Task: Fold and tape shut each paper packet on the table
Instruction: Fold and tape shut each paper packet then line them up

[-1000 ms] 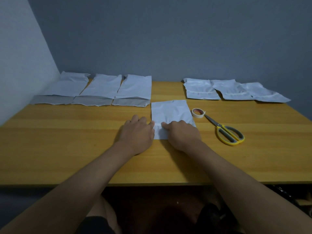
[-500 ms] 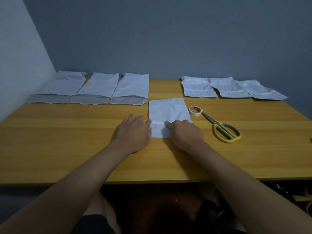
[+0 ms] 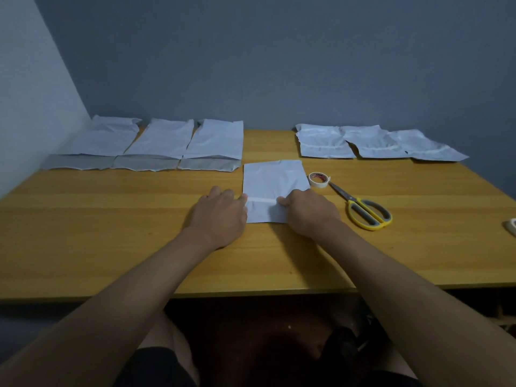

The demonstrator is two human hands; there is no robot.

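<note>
A white paper packet (image 3: pixel 272 181) lies flat mid-table, its near end folded up and crossed by a strip of pale tape. My left hand (image 3: pixel 219 215) lies palm down at the packet's left edge, fingertips on the tape's left end. My right hand (image 3: pixel 308 212) covers the packet's near right corner and presses the tape's right end with its fingertips. A roll of tape (image 3: pixel 319 179) sits just right of the packet. Three unfolded packets (image 3: pixel 164 143) line the back left. Three folded packets (image 3: pixel 371 141) lie at the back right.
Yellow-handled scissors (image 3: pixel 363 209) lie right of the tape roll, blades pointing at it. A small white object (image 3: pixel 511 226) shows at the right edge. The wooden table (image 3: pixel 111 233) meets a pale wall on the left and a grey wall behind.
My hands have spread slightly apart along the tape strip, exposing more of it between them. The packet stays in place.
</note>
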